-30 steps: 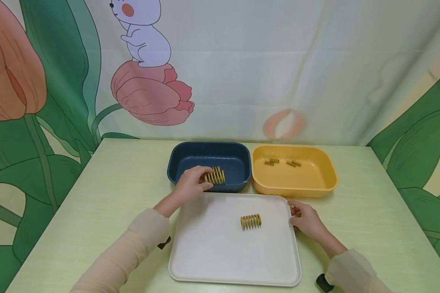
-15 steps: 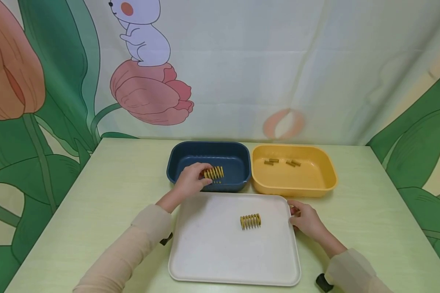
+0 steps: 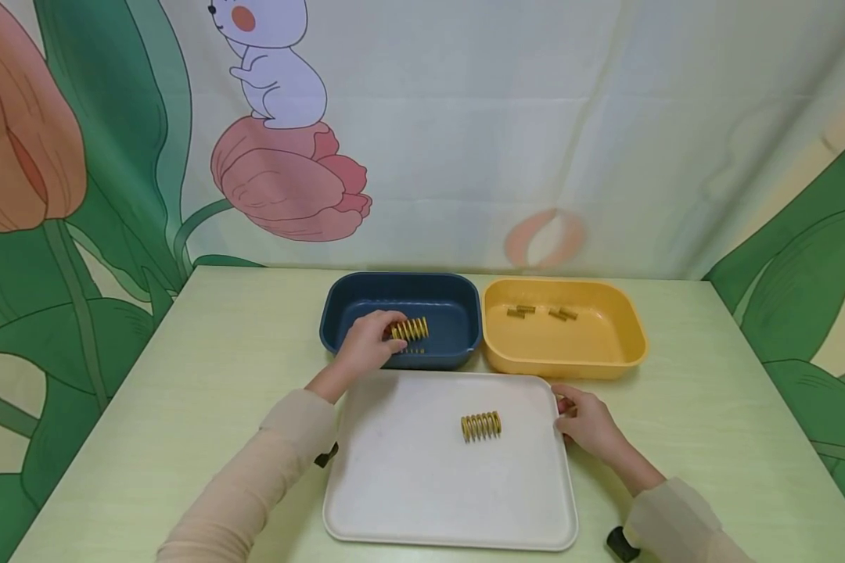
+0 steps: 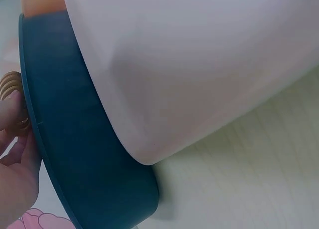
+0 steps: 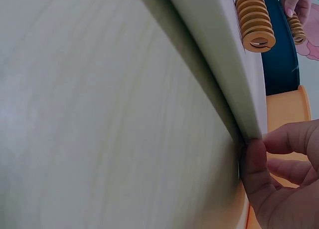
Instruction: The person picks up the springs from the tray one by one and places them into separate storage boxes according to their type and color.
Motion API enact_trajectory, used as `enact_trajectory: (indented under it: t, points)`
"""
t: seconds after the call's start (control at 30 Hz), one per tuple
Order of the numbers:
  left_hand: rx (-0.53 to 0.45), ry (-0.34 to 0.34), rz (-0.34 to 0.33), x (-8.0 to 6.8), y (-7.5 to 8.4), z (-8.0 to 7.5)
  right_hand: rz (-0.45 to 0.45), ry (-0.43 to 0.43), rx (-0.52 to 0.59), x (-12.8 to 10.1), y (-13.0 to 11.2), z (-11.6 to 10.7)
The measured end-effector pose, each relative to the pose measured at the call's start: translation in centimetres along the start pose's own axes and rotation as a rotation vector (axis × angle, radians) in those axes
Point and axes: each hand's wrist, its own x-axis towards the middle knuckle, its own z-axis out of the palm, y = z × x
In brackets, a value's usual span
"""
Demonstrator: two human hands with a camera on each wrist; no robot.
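My left hand (image 3: pixel 366 342) grips a thick yellow coil spring (image 3: pixel 411 329) by its left end, over the dark blue bin (image 3: pixel 459 317). In the left wrist view, that hand's fingers and the spring appear just past the rim of the blue bin (image 4: pixel 75 114). A second thick spring (image 3: pixel 481 426) lies on its side on the white tray (image 3: pixel 429 485), right of the middle. My right hand (image 3: pixel 591 422) pinches the tray's right edge near the far corner. Its thumb and fingers show at that edge (image 5: pixel 249 124) in the right wrist view.
A yellow bin (image 3: pixel 570 344) stands beside the blue one, behind the tray, with several small springs (image 3: pixel 526 310) inside. The pale green table (image 3: pixel 704 375) runs back to a printed curtain (image 3: pixel 451 156).
My left hand has shifted slightly up and away with the spring, which now shows a little higher over the blue bin. My right hand and the tray look unmoved.
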Motion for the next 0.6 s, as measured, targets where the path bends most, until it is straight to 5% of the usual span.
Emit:
enact_trajectory:
  t: [0.6]
  points:
    - [0.018,-0.032,-0.039,1.2,-0.5,0.3,0.013,-0.004,0.005,0.0,0.2,0.0]
